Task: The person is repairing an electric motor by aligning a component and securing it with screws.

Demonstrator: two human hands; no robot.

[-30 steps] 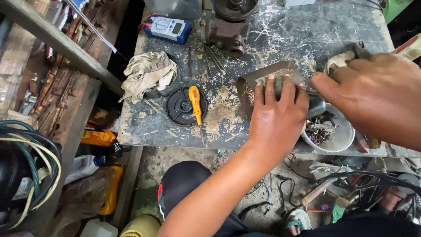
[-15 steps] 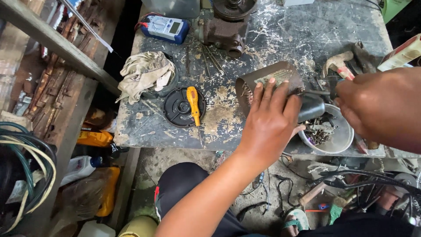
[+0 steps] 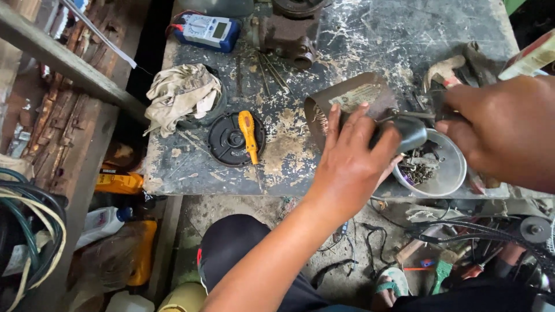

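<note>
My left hand [image 3: 352, 164] presses down on a brown metal motor casing [image 3: 355, 95] lying on its side on the workbench [image 3: 370, 40]. Its fingers wrap over a black rounded part [image 3: 411, 134] at the casing's right end. My right hand [image 3: 509, 130] is at the right edge of the view, fingers curled around a dark metal tool [image 3: 432, 110] whose tip reaches toward the black part. The palm hides most of the tool. A white bowl [image 3: 451, 176] with several screws and bits stands just below both hands.
A yellow-handled screwdriver [image 3: 248, 134] rests on a black round cover [image 3: 222, 141] left of the casing. A crumpled rag [image 3: 182, 95], a blue multimeter [image 3: 207, 30], a rusty machine part [image 3: 289, 32] and a hammer [image 3: 442, 69] are on the bench. Cables and bottles lie below.
My right hand has drawn back to the right off the casing, uncovering the black part and the bowl. My left hand has stayed on the casing, shifting slightly right.
</note>
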